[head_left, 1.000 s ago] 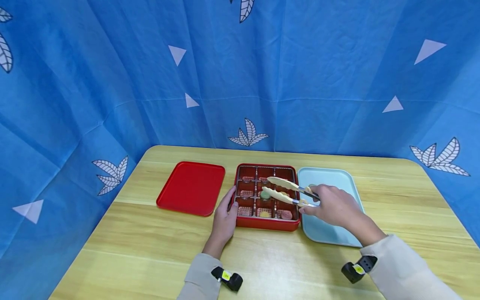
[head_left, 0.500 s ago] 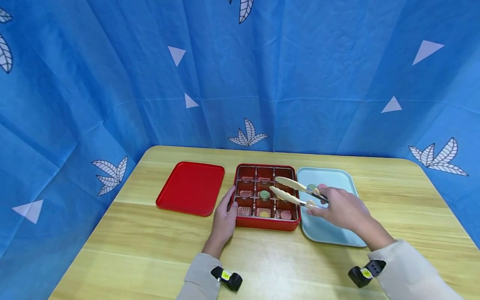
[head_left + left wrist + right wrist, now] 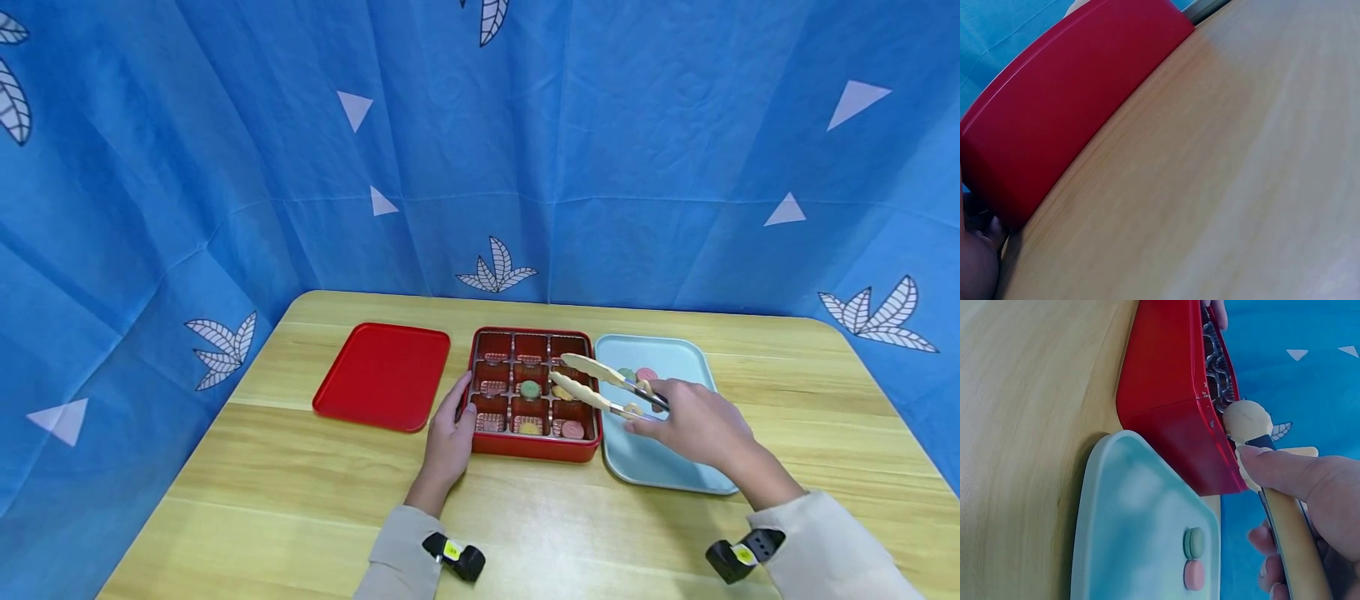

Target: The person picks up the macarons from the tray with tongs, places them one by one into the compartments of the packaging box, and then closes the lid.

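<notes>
My right hand [image 3: 693, 421] grips a pair of tongs [image 3: 592, 365] with cream-coloured scalloped heads. The tongs' heads stand apart over the right side of a red box [image 3: 536, 447]. A clear divider splits the box into several compartments. A green macaron [image 3: 529, 389] lies in the centre one, and a yellow macaron [image 3: 561, 392] is partly covered by the tongs in the middle right one. The front row holds another yellow macaron [image 3: 529, 427] and a pink macaron [image 3: 572, 430]. My left hand [image 3: 446, 442] rests along the box's left side, thumb at the rim.
Right of the box lies a light blue tray [image 3: 1135, 525], bearing a green macaron [image 3: 1194, 543] and a pink macaron [image 3: 1194, 575] side by side. A red lid-like tray [image 3: 382, 377] lies flat at the left. Behind the wooden table [image 3: 315, 500] hangs a blue curtain [image 3: 630, 142].
My right hand has drawn the tongs to the right, from over the box's centre toward the blue tray. The macarons on the tray have come into view. My left hand has stayed put.
</notes>
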Tool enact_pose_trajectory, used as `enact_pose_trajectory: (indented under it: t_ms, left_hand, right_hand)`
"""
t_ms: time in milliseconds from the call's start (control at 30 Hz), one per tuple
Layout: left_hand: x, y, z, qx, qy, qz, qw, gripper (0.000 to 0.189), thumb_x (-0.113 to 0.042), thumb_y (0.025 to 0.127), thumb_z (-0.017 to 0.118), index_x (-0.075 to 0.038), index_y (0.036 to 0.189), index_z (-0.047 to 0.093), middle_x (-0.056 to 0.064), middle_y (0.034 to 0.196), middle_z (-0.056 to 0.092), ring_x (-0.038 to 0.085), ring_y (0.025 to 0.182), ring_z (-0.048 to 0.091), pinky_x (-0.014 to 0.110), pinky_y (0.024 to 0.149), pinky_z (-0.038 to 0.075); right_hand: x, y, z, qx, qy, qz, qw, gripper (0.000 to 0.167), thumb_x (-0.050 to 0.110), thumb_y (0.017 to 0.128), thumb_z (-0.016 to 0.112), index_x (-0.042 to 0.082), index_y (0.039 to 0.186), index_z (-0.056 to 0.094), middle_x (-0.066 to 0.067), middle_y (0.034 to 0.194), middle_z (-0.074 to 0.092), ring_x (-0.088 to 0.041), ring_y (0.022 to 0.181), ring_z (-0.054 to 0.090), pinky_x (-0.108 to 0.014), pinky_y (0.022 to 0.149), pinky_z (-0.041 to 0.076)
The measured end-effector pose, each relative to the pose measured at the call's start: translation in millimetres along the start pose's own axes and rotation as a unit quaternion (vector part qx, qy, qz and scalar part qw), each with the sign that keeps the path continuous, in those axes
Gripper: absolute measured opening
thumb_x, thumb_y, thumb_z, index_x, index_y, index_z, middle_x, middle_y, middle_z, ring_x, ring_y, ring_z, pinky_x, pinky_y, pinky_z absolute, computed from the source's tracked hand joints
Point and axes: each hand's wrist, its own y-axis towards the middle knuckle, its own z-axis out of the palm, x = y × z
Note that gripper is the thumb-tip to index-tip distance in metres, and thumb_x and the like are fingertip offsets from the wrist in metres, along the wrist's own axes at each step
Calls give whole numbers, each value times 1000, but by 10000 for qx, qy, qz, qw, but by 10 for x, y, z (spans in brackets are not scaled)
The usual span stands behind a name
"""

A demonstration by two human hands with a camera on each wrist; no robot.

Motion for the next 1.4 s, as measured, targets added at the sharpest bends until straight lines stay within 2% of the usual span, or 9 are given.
enact_pose_trajectory:
  t_ms: [67,267,333,400,567,633,733,967,1400]
  left_hand:
    - [1,-2,1,1,-10,2,10000,48,-15,98,43,-29,144,38,-3,148,37,18,138,32,44,110,32]
    - [-5,-6,4,16,-89,-41,10000,47,-16,99,43,-30,144,38,-4,148,37,19,138,31,45,110,32]
    - [-11,-6,2,35,-127,-72,9999,47,-16,99,43,-29,144,38,-3,149,36,19,138,31,45,110,32]
    - [-110,-35,-20,54,-118,-96,9999,47,-13,99,43,-23,145,38,1,149,36,22,138,31,46,110,32]
    - [-111,-35,-25,80,-123,-103,9998,48,-12,99,42,-20,145,37,3,150,35,23,139,29,46,111,31]
    - [-9,-6,-5,67,-140,-58,9999,47,-15,99,42,-26,145,37,-1,150,35,20,139,29,45,111,31]
    - [0,-5,0,40,-108,-2,9999,47,-16,99,42,-28,144,37,-3,149,36,18,138,31,44,110,32]
    - [4,3,7,6,-59,18,10000,48,-15,98,43,-27,144,38,-3,148,38,18,137,32,43,110,33]
    - [4,6,9,-32,-51,38,10000,48,-14,98,43,-26,144,39,-2,148,38,18,137,32,42,110,32]
  right_hand:
    - [-12,-8,2,-6,18,38,10000,71,50,75,73,9,131,56,-1,65,40,-16,55,37,-28,43,29]
    - [-77,-42,-19,-19,46,183,9998,47,51,75,72,15,103,64,0,63,41,-16,55,37,-28,43,27]
    - [-101,-49,-29,9,65,220,9997,46,50,76,71,13,102,63,-1,63,41,-16,54,37,-28,43,26]
    - [-120,-54,-36,36,68,253,9996,46,50,76,71,12,101,63,-1,62,41,-16,55,38,-28,44,26]
    - [-161,-64,-38,72,69,318,9994,58,53,76,70,8,110,63,-2,66,47,-17,58,41,-28,45,28]
    - [-176,-70,-44,68,52,347,9994,67,54,75,70,4,119,61,-6,75,55,-19,62,45,-29,45,30]
    - [-197,-79,-62,60,2,394,9992,80,56,75,69,-2,129,54,-14,93,63,-21,69,50,-29,47,33]
    - [-248,-92,-87,101,70,457,9989,80,57,76,68,-1,130,53,-7,78,55,-19,64,45,-29,45,31]
    - [-321,-117,-87,93,72,556,9984,76,60,75,67,2,122,58,-4,73,49,-19,63,44,-29,46,30]
